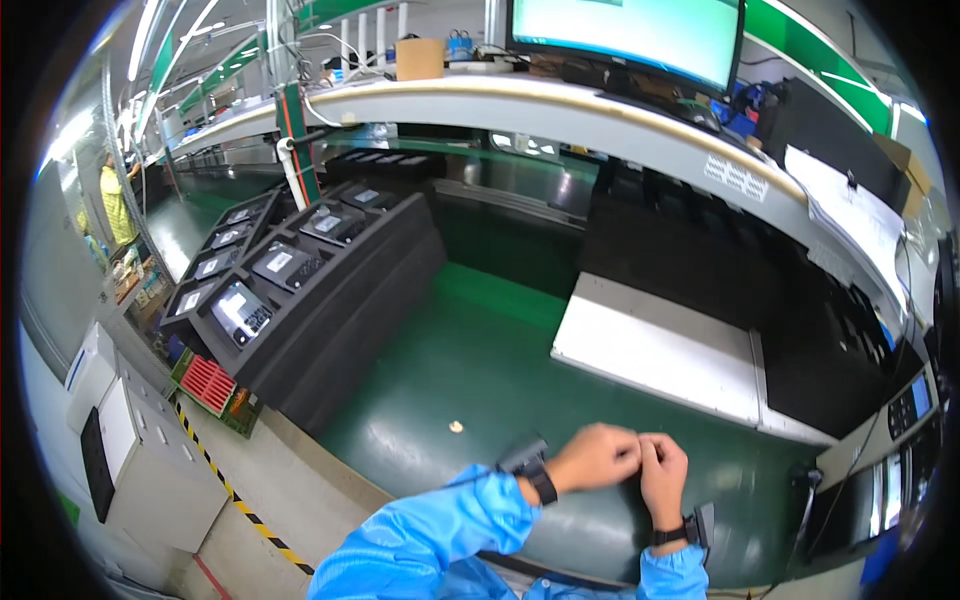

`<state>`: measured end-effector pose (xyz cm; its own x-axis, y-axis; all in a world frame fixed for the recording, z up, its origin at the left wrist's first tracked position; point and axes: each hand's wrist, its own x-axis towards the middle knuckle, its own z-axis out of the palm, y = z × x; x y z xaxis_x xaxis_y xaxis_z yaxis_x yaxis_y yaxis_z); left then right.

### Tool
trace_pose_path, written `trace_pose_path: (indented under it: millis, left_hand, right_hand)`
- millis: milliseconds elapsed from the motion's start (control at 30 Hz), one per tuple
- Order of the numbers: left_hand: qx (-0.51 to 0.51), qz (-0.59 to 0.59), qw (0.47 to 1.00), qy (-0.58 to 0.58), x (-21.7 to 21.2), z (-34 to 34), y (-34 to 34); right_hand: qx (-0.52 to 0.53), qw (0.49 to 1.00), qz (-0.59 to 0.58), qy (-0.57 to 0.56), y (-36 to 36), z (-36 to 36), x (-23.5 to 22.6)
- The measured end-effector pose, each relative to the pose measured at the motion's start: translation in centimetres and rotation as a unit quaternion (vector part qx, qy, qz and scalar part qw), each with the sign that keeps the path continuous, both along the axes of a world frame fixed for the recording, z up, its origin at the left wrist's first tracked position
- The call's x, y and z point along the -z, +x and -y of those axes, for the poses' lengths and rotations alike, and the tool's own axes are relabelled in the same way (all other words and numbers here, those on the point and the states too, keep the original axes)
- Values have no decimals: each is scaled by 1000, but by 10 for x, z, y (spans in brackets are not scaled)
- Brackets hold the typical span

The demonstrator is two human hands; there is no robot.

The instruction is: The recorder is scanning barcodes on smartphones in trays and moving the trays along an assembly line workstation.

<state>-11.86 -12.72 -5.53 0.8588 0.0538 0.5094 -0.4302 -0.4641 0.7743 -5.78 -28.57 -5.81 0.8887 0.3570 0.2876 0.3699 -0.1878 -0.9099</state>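
My left hand and my right hand meet at the fingertips, over the green work surface. Both have their fingers curled in a pinch. Whatever lies between the fingers, if anything, is hidden or too small to make out. Blue sleeves cover my forearms, and each wrist wears a black strap with a dark device on it. A small pale scrap lies on the green surface, left of my left hand.
Stacked black foam trays at the left hold several flat devices. A white panel lies by black foam at the right. Beyond is a raised shelf with a monitor. A red basket stands lower left.
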Motion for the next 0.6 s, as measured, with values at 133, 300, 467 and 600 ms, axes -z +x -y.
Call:
trace_pose_path:
  millis: [133,300,467,600]
  left_hand:
    - [-68,-40,977,-199,8,-28,15]
    - [-67,-85,950,-291,11,-47,17]
    - [-147,47,945,-288,-49,-127,5]
    - [-192,33,950,-245,-129,-171,-9]
  right_hand:
    - [33,998,-2,-44,-2,-17,-8]
    - [45,997,21,-64,-3,-16,-3]
    - [10,992,112,-61,-8,-36,0]
    - [-10,987,110,-115,-13,-24,-18]
